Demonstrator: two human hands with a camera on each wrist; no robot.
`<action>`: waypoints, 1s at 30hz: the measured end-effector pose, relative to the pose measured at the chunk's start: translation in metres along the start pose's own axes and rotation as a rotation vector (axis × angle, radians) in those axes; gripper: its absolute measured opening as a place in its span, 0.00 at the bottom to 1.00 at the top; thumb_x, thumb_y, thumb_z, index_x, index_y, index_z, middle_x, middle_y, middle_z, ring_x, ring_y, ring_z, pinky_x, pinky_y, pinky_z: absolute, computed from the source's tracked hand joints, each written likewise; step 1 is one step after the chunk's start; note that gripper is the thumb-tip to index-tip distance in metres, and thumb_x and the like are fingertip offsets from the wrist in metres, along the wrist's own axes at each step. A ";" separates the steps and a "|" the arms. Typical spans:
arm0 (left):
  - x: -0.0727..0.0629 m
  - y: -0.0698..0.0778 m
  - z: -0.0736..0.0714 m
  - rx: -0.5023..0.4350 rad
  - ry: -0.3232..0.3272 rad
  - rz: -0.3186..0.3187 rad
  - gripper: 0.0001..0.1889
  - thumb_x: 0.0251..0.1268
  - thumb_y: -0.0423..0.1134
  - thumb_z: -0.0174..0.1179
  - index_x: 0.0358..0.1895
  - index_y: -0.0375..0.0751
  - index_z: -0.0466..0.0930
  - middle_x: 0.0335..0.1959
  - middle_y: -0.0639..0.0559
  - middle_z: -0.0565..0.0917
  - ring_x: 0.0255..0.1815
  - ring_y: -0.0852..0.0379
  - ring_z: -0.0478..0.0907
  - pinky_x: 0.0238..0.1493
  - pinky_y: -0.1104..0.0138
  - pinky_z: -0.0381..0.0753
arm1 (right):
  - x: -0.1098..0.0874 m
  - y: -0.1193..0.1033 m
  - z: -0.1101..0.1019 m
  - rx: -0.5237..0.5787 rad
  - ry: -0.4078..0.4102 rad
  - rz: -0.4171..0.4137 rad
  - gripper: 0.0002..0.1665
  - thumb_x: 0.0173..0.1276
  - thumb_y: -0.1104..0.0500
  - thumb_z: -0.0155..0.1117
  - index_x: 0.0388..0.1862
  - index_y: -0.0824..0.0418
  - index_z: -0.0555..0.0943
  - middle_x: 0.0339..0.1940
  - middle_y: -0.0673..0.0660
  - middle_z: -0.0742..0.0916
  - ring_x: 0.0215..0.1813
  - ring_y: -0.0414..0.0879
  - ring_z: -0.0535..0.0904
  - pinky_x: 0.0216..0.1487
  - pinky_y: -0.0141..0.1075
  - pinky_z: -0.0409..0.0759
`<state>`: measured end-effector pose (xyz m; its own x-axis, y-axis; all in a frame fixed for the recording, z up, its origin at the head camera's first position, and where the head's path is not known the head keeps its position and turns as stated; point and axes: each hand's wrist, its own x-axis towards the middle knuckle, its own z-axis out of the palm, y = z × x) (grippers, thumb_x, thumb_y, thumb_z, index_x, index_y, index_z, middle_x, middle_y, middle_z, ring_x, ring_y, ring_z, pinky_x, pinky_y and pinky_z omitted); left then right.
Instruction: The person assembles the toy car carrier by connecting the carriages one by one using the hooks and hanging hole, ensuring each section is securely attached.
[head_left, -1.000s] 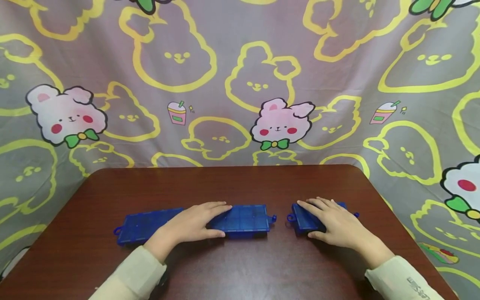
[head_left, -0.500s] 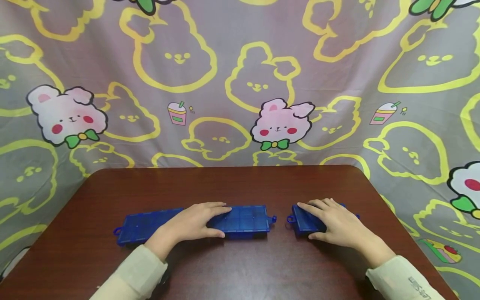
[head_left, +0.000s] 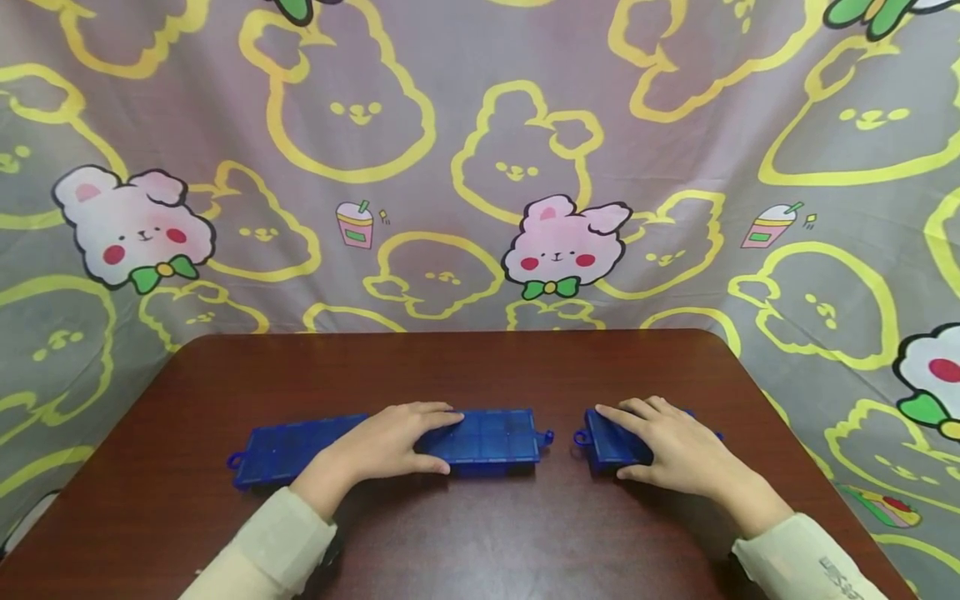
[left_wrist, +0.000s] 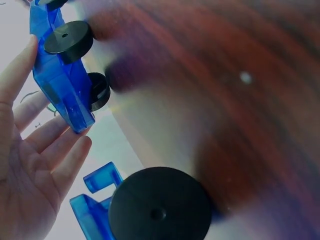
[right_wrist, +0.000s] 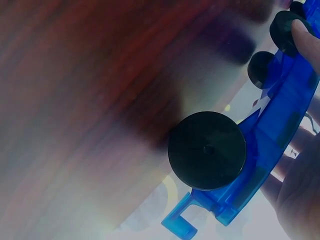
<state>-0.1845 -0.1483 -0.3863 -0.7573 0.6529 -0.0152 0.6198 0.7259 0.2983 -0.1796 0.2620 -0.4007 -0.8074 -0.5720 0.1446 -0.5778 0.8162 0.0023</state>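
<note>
In the head view my left hand [head_left: 378, 446] holds a translucent blue plastic toy train wagon [head_left: 495, 435], thumb along its near side and fingers over the far side. To its right, past a small gap, my right hand [head_left: 678, 446] grips another blue wagon [head_left: 611, 437] from above, covering much of it. The middle wagon's hook [head_left: 548, 437] faces the ring [head_left: 579, 437] on the right one, apart from it. Black wheels show in the left wrist view, the nearest wheel [left_wrist: 160, 207] at the bottom, and in the right wrist view, where a wheel [right_wrist: 207, 150] sits near a blue hook [right_wrist: 182, 225].
A third blue wagon [head_left: 288, 450], with a ring at its left end, lies behind my left wrist; its right end is hidden there. The brown wooden table [head_left: 480, 367] has rounded far corners. A cartoon-printed curtain [head_left: 427, 92] hangs behind it.
</note>
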 end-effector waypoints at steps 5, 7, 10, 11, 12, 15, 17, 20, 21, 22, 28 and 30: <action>0.000 -0.001 -0.001 -0.003 0.004 0.004 0.36 0.59 0.59 0.68 0.69 0.48 0.74 0.70 0.42 0.74 0.70 0.44 0.73 0.67 0.47 0.73 | 0.001 -0.003 -0.002 -0.006 0.013 -0.007 0.52 0.48 0.36 0.78 0.73 0.47 0.71 0.58 0.54 0.82 0.56 0.52 0.77 0.52 0.50 0.81; 0.000 -0.001 -0.001 -0.005 0.005 0.005 0.36 0.59 0.59 0.68 0.69 0.48 0.74 0.70 0.42 0.74 0.70 0.43 0.73 0.67 0.47 0.73 | 0.002 -0.005 -0.003 -0.007 0.019 -0.008 0.52 0.48 0.36 0.78 0.73 0.47 0.71 0.58 0.54 0.82 0.56 0.52 0.77 0.52 0.49 0.81; 0.000 -0.002 0.000 -0.009 0.006 0.003 0.36 0.59 0.59 0.68 0.69 0.48 0.74 0.70 0.42 0.74 0.70 0.44 0.73 0.67 0.47 0.73 | 0.003 -0.007 -0.005 0.000 0.023 -0.011 0.52 0.48 0.37 0.79 0.72 0.47 0.71 0.58 0.55 0.82 0.56 0.53 0.77 0.51 0.50 0.82; 0.000 -0.002 0.000 -0.009 0.006 0.004 0.36 0.59 0.59 0.68 0.69 0.48 0.74 0.70 0.42 0.74 0.70 0.44 0.73 0.67 0.47 0.73 | 0.004 -0.008 -0.006 0.002 0.023 -0.012 0.52 0.48 0.37 0.79 0.72 0.47 0.72 0.58 0.55 0.82 0.56 0.53 0.77 0.51 0.50 0.82; 0.000 -0.002 0.000 -0.008 0.006 0.004 0.36 0.59 0.59 0.68 0.69 0.48 0.74 0.70 0.42 0.74 0.70 0.44 0.73 0.67 0.47 0.73 | 0.004 -0.009 -0.006 0.003 0.024 -0.013 0.51 0.49 0.37 0.79 0.72 0.47 0.72 0.58 0.55 0.82 0.56 0.53 0.77 0.51 0.50 0.82; 0.000 -0.003 0.000 -0.009 0.004 0.002 0.36 0.59 0.59 0.68 0.69 0.48 0.74 0.70 0.42 0.74 0.70 0.43 0.73 0.67 0.47 0.73 | 0.006 -0.012 -0.007 0.005 0.023 -0.011 0.51 0.49 0.37 0.79 0.72 0.47 0.71 0.58 0.55 0.82 0.56 0.53 0.77 0.51 0.50 0.82; 0.000 -0.003 0.000 -0.011 0.003 0.000 0.36 0.59 0.59 0.67 0.69 0.48 0.74 0.70 0.42 0.74 0.70 0.43 0.73 0.67 0.47 0.73 | 0.008 -0.013 -0.008 0.005 0.023 -0.013 0.51 0.50 0.37 0.78 0.73 0.47 0.71 0.58 0.55 0.82 0.56 0.53 0.77 0.52 0.51 0.82; 0.000 -0.002 -0.001 -0.020 0.003 0.000 0.36 0.59 0.59 0.67 0.69 0.48 0.74 0.70 0.41 0.74 0.70 0.43 0.72 0.68 0.47 0.73 | 0.010 -0.016 -0.009 0.006 0.024 -0.018 0.51 0.50 0.37 0.78 0.73 0.47 0.71 0.59 0.56 0.82 0.56 0.54 0.77 0.52 0.51 0.82; 0.000 -0.002 -0.001 -0.023 0.003 0.000 0.36 0.59 0.59 0.67 0.69 0.47 0.74 0.70 0.41 0.74 0.70 0.43 0.73 0.67 0.47 0.73 | 0.011 -0.016 -0.010 0.006 0.025 -0.021 0.51 0.50 0.37 0.78 0.72 0.47 0.71 0.59 0.56 0.82 0.56 0.54 0.78 0.52 0.51 0.82; -0.001 -0.002 -0.001 -0.025 0.004 0.000 0.36 0.59 0.59 0.67 0.69 0.47 0.74 0.70 0.41 0.74 0.70 0.43 0.72 0.67 0.47 0.73 | 0.012 -0.017 -0.010 0.006 0.027 -0.024 0.51 0.50 0.37 0.78 0.72 0.47 0.71 0.58 0.56 0.82 0.56 0.54 0.78 0.52 0.51 0.82; -0.002 -0.001 -0.001 -0.020 -0.001 -0.005 0.36 0.59 0.59 0.67 0.69 0.48 0.74 0.70 0.42 0.74 0.70 0.44 0.73 0.67 0.47 0.73 | 0.015 -0.021 -0.009 0.007 0.037 -0.040 0.51 0.50 0.37 0.78 0.72 0.47 0.71 0.58 0.55 0.82 0.55 0.53 0.78 0.51 0.50 0.82; -0.002 -0.001 -0.001 -0.017 -0.002 -0.004 0.36 0.59 0.59 0.68 0.69 0.48 0.74 0.70 0.42 0.74 0.70 0.44 0.73 0.67 0.47 0.73 | 0.016 -0.022 -0.008 0.008 0.036 -0.042 0.51 0.50 0.37 0.78 0.73 0.47 0.71 0.58 0.55 0.82 0.56 0.53 0.77 0.51 0.50 0.82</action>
<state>-0.1838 -0.1502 -0.3854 -0.7596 0.6501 -0.0188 0.6128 0.7251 0.3140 -0.1783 0.2357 -0.3903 -0.7780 -0.6020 0.1798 -0.6118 0.7910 0.0010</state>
